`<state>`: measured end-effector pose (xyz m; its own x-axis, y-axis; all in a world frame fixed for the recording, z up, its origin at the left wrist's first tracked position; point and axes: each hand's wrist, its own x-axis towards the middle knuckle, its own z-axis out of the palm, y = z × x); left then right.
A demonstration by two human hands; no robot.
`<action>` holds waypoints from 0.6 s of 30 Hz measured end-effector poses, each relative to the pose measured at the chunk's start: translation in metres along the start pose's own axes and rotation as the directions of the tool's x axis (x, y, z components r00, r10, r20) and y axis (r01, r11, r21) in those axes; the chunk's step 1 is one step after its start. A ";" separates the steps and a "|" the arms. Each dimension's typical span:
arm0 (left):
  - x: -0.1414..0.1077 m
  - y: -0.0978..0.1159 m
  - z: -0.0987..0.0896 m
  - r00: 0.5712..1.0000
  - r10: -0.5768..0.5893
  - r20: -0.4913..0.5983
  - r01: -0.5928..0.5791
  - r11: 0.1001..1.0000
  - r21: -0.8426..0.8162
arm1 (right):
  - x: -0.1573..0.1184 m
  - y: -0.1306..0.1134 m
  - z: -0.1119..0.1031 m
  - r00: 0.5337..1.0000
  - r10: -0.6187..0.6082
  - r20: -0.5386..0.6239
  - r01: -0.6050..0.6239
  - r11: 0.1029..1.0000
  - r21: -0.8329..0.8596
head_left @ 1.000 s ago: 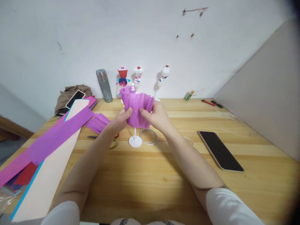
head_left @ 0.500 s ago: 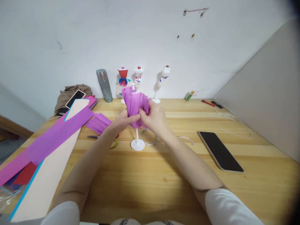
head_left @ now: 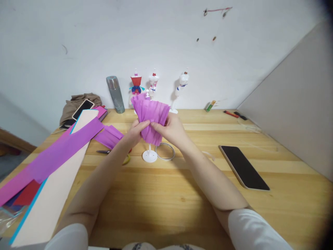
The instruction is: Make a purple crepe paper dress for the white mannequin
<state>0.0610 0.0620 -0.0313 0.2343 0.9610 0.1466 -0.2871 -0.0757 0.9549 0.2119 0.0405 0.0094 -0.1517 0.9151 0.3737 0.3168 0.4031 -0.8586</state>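
A pleated purple crepe paper (head_left: 153,110) wraps the front of a small white mannequin stand (head_left: 150,156). Its upper edge fans out and the middle is pinched in. My left hand (head_left: 136,131) grips the paper from the left, thumb pressed on the front. From the right, my right hand (head_left: 171,129) grips it too, its thumb tip beside the left one. The fingers behind the paper are hidden. Close to the stand's base lies a ring of wire or tape (head_left: 165,151). Scissors (head_left: 126,159) lie partly hidden under my left forearm.
Dressed mini mannequins (head_left: 136,81) and a grey flask (head_left: 116,94) stand along the wall. Purple paper strips (head_left: 65,149) and a long pale board (head_left: 65,184) cover the left side. A phone (head_left: 244,167) lies at right, a glue stick (head_left: 210,106) at the back.
Both thumbs have moved up and inward on the paper, which now spreads wider at the top. The stand has shifted slightly left and away from me.
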 end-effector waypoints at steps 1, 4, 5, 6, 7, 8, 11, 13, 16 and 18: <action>0.000 0.000 0.000 1.000 0.002 0.010 -0.002 1.000 -0.006 | 0.000 0.000 0.001 1.000 -0.001 0.001 0.001 1.000 0.010; -0.002 -0.001 0.000 0.999 0.005 0.052 -0.004 1.000 -0.026 | 0.000 0.000 0.001 1.000 0.019 0.007 -0.019 0.999 0.041; -0.002 -0.002 0.000 0.998 0.003 0.064 -0.002 1.000 -0.028 | 0.000 0.000 0.001 0.999 0.030 0.014 -0.031 0.998 0.049; -0.002 -0.002 0.000 0.998 0.003 0.070 -0.001 1.000 -0.027 | 0.000 0.000 0.001 0.999 0.039 0.024 -0.040 0.998 0.057; -0.002 -0.003 -0.001 0.997 0.005 0.072 -0.003 1.000 -0.023 | 0.000 0.000 0.001 0.999 0.043 0.033 -0.045 0.997 0.065; -0.002 -0.004 -0.001 0.997 0.009 0.071 -0.008 1.000 -0.015 | 0.000 0.000 0.000 0.998 0.043 0.041 -0.046 0.996 0.073; -0.001 -0.005 -0.002 0.997 0.034 0.063 -0.036 0.999 0.031 | 0.000 -0.001 -0.001 0.998 0.034 0.061 -0.039 0.995 0.091; -0.001 -0.006 -0.002 0.997 0.052 0.055 -0.056 0.996 0.074 | 0.000 -0.002 -0.001 0.997 0.033 0.075 -0.040 0.995 0.095; -0.001 -0.007 -0.005 0.996 0.078 0.040 -0.083 0.987 0.136 | 0.000 -0.002 -0.001 0.996 0.036 0.077 -0.042 0.996 0.082; 0.001 -0.009 -0.008 0.996 0.080 0.033 -0.085 0.981 0.173 | 0.000 -0.001 0.000 0.997 0.044 0.059 -0.047 0.997 0.054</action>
<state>0.0564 0.0653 -0.0417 0.2411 0.9426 0.2310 -0.1411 -0.2015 0.9693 0.2120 0.0397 0.0105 -0.1927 0.9295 0.3144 0.2725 0.3585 -0.8929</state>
